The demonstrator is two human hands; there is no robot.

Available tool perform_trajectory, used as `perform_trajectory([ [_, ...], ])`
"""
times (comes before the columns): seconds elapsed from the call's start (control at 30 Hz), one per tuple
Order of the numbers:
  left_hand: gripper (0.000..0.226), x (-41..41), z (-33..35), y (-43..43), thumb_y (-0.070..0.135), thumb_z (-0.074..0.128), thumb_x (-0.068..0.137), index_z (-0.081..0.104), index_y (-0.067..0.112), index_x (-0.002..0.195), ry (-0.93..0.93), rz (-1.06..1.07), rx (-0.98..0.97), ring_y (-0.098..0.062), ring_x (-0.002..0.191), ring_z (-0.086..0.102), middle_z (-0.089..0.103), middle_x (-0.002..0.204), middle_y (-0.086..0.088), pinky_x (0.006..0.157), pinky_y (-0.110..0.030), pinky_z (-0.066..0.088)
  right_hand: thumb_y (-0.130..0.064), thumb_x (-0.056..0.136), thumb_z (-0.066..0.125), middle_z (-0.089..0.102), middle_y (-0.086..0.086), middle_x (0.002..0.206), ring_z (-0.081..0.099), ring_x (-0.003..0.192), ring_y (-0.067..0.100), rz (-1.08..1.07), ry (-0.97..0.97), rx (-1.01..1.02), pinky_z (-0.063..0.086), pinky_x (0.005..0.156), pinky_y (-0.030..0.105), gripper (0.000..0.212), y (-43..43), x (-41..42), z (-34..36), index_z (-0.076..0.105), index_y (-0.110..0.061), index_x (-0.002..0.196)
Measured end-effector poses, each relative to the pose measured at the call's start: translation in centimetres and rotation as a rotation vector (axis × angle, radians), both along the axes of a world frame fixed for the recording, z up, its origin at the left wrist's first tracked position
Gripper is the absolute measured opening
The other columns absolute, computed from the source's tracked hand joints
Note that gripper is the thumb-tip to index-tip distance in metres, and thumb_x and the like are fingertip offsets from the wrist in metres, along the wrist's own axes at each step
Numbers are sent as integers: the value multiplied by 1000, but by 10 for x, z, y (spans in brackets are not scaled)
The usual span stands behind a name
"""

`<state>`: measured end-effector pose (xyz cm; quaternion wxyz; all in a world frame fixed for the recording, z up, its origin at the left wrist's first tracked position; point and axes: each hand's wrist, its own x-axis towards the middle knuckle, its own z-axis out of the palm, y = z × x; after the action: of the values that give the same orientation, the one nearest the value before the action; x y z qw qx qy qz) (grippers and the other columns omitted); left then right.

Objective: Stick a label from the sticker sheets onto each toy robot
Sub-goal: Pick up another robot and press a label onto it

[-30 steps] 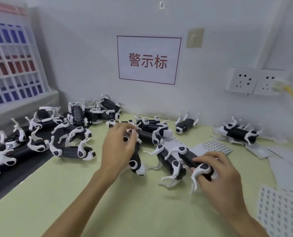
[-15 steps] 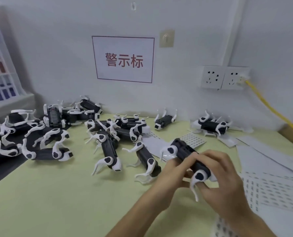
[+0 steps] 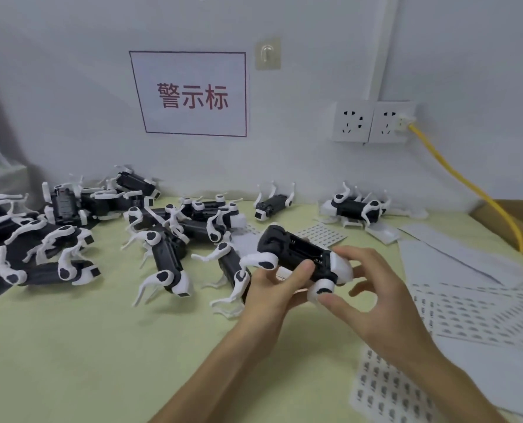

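A black-and-white toy robot dog (image 3: 297, 254) is held belly-up above the pale green table (image 3: 86, 346). My left hand (image 3: 272, 294) grips it from below, thumb on its side. My right hand (image 3: 373, 303) holds its white rear end, thumb on a leg joint, fingers curled behind it. Sticker sheets with small dark labels lie to the right (image 3: 473, 312), at the lower right (image 3: 385, 392) and behind the held robot (image 3: 321, 235). Several more toy robots lie in a pile (image 3: 168, 239) left of centre.
Further robots lie at the far left on a dark mat (image 3: 34, 248), one by the wall (image 3: 272, 203) and one on a white sheet (image 3: 358, 209). A yellow cable (image 3: 467, 184) runs from the wall sockets (image 3: 373, 122) down to a cardboard box (image 3: 519, 218).
My left hand left the pile and joined my right hand on the robot. The robot was lifted and turned belly-up. The view swung to the right.
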<state>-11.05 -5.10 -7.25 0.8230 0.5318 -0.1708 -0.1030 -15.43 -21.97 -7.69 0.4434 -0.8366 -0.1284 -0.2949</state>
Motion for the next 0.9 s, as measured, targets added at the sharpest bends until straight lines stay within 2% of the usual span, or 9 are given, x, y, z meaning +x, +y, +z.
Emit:
perform_trajectory([
  [0.1, 21, -1, -3, 0, 40, 79, 77, 82, 36, 98, -86, 28, 53, -24, 104, 76, 80, 105, -1, 94, -39, 59, -49, 76, 76, 61, -15, 114, 63, 101, 12, -9, -24, 4, 49, 77, 17, 50, 1, 0, 0, 60, -35, 121],
  [0.23, 43, 0, -2, 2, 31, 81, 82, 68, 43, 120, -237, 101, 161, -2, 111, 70, 76, 114, 18, 90, -19, 55, -23, 73, 87, 59, -18, 115, 62, 101, 9, -35, -59, -36, 51, 78, 14, 65, -3, 0, 1, 60, -31, 131],
  [0.33, 35, 0, 2, 3, 46, 77, 77, 72, 36, 110, -235, 148, 159, -8, 97, 70, 77, 103, 6, 84, -22, 55, -10, 70, 90, 58, -15, 114, 61, 101, 5, -98, -117, -28, 50, 79, 9, 70, -4, 2, 0, 62, -25, 132],
  [0.43, 33, 2, 7, 4, 54, 67, 94, 73, 22, 87, -13, 56, -21, -13, 74, 61, 65, 79, 2, 73, -23, 54, -9, 70, 90, 59, -15, 113, 62, 100, 7, -131, -171, 23, 50, 78, 9, 65, -6, 2, 0, 64, -30, 125],
  [0.5, 36, 2, 10, 5, 49, 57, 97, 73, 17, 94, 85, -20, -118, -17, 70, 60, 61, 79, -2, 72, -28, 55, -7, 70, 90, 59, -10, 113, 62, 102, 11, -146, -206, 5, 53, 78, 12, 63, -6, 2, 0, 66, -26, 125],
  [0.63, 52, 3, 11, 8, 52, 41, 104, 68, 9, 95, 204, -81, -15, -22, 69, 63, 65, 86, -8, 71, -32, 53, 4, 69, 87, 54, -1, 115, 61, 109, 12, -206, -291, 10, 56, 83, 14, 65, -11, 4, 1, 68, -17, 127],
  [0.7, 61, 6, 8, 8, 51, 34, 109, 66, 6, 84, 277, 15, 75, -21, 66, 64, 66, 82, -8, 68, -32, 51, 11, 68, 83, 52, 2, 118, 59, 112, 9, -262, -348, -1, 54, 87, 12, 65, -17, 4, 2, 68, -13, 127],
  [0.8, 47, 8, 3, 10, 35, 42, 110, 62, 9, 77, 241, 310, 131, -16, 64, 66, 62, 76, -5, 67, -29, 51, 18, 67, 75, 49, 2, 121, 56, 116, 10, -303, -394, 8, 54, 90, 15, 67, -24, 3, 7, 68, -10, 127],
  [0.9, 25, 11, 7, 13, 31, 52, 106, 67, 13, 97, 56, 392, 152, -16, 87, 73, 69, 98, -3, 80, -32, 53, 22, 64, 68, 49, 3, 120, 56, 117, 16, -320, -384, 54, 57, 93, 38, 69, -25, 3, 8, 70, -13, 123],
])
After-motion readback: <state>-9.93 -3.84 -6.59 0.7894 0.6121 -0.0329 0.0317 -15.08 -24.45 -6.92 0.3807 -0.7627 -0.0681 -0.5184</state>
